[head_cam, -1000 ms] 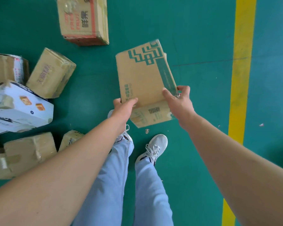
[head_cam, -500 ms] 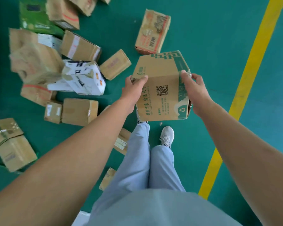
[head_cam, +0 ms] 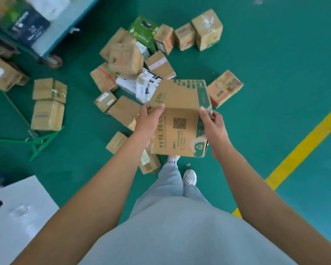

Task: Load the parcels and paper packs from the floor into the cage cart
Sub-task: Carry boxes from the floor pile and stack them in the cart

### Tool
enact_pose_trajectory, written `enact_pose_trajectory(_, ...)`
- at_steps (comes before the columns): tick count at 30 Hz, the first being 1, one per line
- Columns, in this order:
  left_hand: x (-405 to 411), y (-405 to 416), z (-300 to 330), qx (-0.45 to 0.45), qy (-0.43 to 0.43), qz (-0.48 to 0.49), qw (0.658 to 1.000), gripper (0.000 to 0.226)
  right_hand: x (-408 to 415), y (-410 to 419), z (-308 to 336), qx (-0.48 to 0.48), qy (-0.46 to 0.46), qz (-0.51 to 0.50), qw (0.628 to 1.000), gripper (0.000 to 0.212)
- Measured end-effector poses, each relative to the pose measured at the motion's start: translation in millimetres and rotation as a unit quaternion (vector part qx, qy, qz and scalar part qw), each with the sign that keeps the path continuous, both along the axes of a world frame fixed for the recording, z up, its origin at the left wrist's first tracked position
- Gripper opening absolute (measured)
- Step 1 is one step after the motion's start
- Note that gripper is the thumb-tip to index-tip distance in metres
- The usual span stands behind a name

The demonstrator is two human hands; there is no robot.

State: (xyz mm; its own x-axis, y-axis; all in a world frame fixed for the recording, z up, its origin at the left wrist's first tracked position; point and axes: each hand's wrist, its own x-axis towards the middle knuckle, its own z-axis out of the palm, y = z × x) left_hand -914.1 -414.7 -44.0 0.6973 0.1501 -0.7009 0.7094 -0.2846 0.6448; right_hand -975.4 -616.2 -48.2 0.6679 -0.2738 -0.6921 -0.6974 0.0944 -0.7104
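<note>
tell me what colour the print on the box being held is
Green print on brown cardboard box, plus a black QR code; seen in the head view.

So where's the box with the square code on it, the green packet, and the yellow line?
Brown cardboard box with green print [head_cam: 177, 104]: head view, on its top face.
Green plastic-wrapped packet [head_cam: 141, 33]: head view, on its printed front.
Yellow painted floor line [head_cam: 302, 148]: head view, mid-stripe.

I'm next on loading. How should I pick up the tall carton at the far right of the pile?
Take the tall carton by its two opposite upright side faces, one hand on each, coming from above. It stands upright and apart from the smaller box beside it, so both sides look free. Its tape looks wrinkled; avoid gripping there.
</note>
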Motion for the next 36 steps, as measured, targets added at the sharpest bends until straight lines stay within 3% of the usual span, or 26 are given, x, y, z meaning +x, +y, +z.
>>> enact_pose_trajectory(4, -38, 46, 32, -0.013, -0.024, 0.068, 0.997, 0.061, -6, 40, 24, 0.012, -0.011, 0.056, 0.998, 0.075)
enact_pose_trajectory(13, -84, 143, 73, -0.028, -0.036, 0.205, 0.978, 0.067, 10, 142, 45, 0.007, -0.019, 0.196, 0.980, 0.065)
enact_pose_trajectory(17, -93, 197, 82, -0.032, -0.044, 0.265, 0.963, 0.058, 21, 201, 53, 0.001, -0.023, 0.252, 0.967, 0.070)
enact_pose_trajectory(22, -87, 271, 84, -0.056, -0.052, 0.304, 0.950, 0.057, 46, 283, 61, -0.004, -0.031, 0.278, 0.960, 0.074)
enact_pose_trajectory(29, -54, 420, 87, -0.096, -0.080, 0.334, 0.934, 0.054, 88, 441, 83, -0.033, -0.083, 0.280, 0.956, 0.050)
enact_pose_trajectory(33, -24, 502, 110, -0.095, -0.100, 0.334, 0.933, 0.062, 113, 523, 107, -0.059, -0.113, 0.270, 0.954, 0.062)
enact_pose_trajectory(36, -1, 550, 128, -0.096, -0.121, 0.337, 0.929, 0.062, 130, 569, 121, -0.058, -0.142, 0.253, 0.955, 0.058)
